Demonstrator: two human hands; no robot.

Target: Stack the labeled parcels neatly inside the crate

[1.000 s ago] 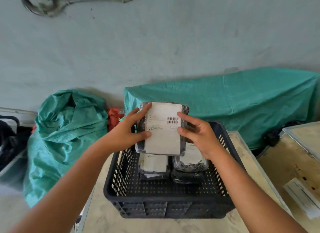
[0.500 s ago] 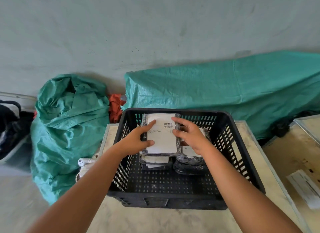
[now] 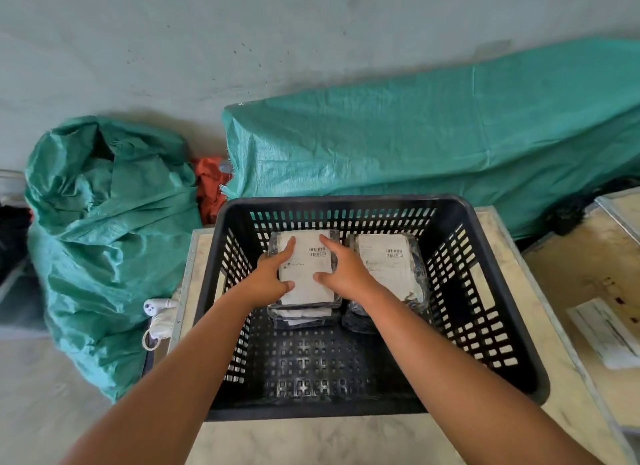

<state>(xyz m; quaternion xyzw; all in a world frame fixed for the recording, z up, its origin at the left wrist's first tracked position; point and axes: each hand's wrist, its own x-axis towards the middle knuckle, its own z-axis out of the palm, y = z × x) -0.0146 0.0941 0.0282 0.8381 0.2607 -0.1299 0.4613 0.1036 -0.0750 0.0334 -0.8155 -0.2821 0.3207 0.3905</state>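
Parcel (image 3: 306,274) atop crate (image 3: 485,312) stack, grasped between left hand (image 3: 268,279), right hand (image 3: 341,272)

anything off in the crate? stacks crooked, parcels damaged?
Nothing stands out. Both hands, left hand and right hand, rest on the top parcel, which sits square on the left stack. The right stack beside it looks level. The black crate appears intact.

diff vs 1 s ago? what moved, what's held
The parcel came down from above the crate onto the left stack. Left hand and right hand still hold its sides, not yet released. The right stack and crate stayed put; the camera tilted downward.
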